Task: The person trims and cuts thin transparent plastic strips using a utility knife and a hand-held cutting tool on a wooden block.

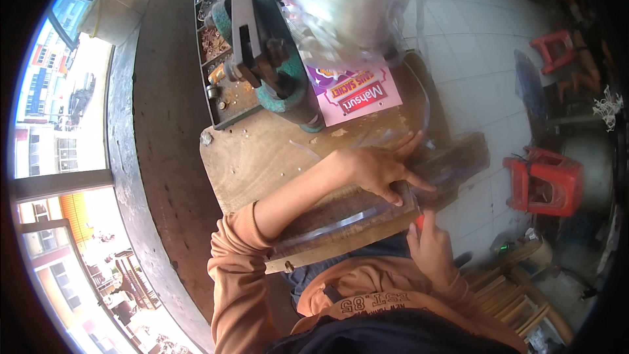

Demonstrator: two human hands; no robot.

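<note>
My left hand [379, 169] reaches across the board from the left with its fingers spread. Its fingertips press down near the right end of a brown wooden board [341, 233]. A shiny, clear plastic-like strip [337, 224] runs along that board toward the hand. Just below the left fingertips, my right hand [434, 249] is closed on a small red-handled tool [420, 221]. A thin part of it points up toward the left hand's fingers; its exact kind is too small to make out.
A dark metal clamp-like fixture with green wrapping [278, 82] stands behind my left arm, beside a compartment tray [223, 115] of small parts. A pink printed sheet [357, 101] lies below a big translucent plastic bundle [354, 6]. Red stools [547, 180] stand on the tiled floor at right.
</note>
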